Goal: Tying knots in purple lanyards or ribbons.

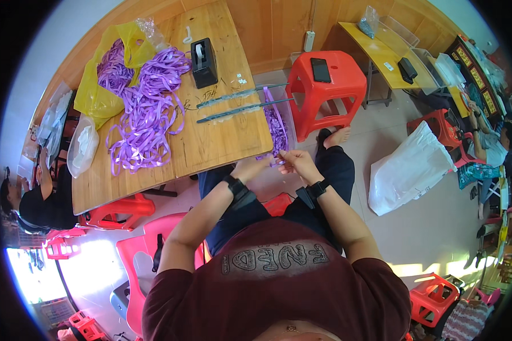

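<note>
Over my lap, at the table's near right corner, both my hands are close together. My right hand (299, 165) is closed in a pinch on a short bit of purple ribbon (278, 161). Beside it, my left hand (252, 169) reaches toward the same ribbon, its fingers too smeared to tell their grip. Just beyond my hands, a clear plastic bin (290, 122) holds more purple ribbon (275, 126). Two dark rods (242, 110) stick out from the tabletop over this bin, with clear tape along them. A large tangled heap of purple ribbon (148, 108) lies on the table.
The wooden table (210, 150) carries a yellow plastic bag (94, 94) and a black tape dispenser (203, 63). A red stool (330, 79) with a phone (320, 70) stands ahead. A white sack (407, 170) sits on the floor to the right. Other people sit at both sides.
</note>
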{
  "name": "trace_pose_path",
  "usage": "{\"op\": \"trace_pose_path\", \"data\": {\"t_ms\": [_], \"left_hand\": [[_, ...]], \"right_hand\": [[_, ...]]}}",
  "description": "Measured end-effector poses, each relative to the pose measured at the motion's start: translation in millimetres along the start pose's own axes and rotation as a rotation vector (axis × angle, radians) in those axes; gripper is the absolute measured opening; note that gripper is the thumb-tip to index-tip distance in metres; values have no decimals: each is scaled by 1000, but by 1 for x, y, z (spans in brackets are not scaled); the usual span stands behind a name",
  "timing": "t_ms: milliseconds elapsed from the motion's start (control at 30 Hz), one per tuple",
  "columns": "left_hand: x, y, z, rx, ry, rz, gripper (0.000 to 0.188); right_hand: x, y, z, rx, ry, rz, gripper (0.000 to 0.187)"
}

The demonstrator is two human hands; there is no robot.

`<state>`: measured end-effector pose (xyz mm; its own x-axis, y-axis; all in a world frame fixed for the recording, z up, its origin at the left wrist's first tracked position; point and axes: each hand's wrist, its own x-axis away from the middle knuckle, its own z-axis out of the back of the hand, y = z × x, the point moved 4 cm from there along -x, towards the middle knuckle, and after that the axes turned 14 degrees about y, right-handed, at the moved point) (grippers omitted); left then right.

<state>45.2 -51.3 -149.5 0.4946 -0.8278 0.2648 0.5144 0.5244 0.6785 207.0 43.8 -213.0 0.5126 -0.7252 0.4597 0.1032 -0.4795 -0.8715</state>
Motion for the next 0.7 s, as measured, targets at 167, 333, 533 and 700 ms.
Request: {"op": "trace_pose_path", "data": {"t_ms": [167,333,533,700], "left_hand": [[-43,-58,-54,1211,-85,509,19],[-24,-39,-52,828,-93,91,18],[5,-24,-52,672,-54,-157,22],[10,-19,-57,730,-34,-135,25]], "right_hand": [[0,3,-13,7,-5,-17,31],[-6,9,-2,-73,76,-74,28],[-17,29,4,-69,135,-171,23],[-22,44,12,-36,166,-208,22]]}}
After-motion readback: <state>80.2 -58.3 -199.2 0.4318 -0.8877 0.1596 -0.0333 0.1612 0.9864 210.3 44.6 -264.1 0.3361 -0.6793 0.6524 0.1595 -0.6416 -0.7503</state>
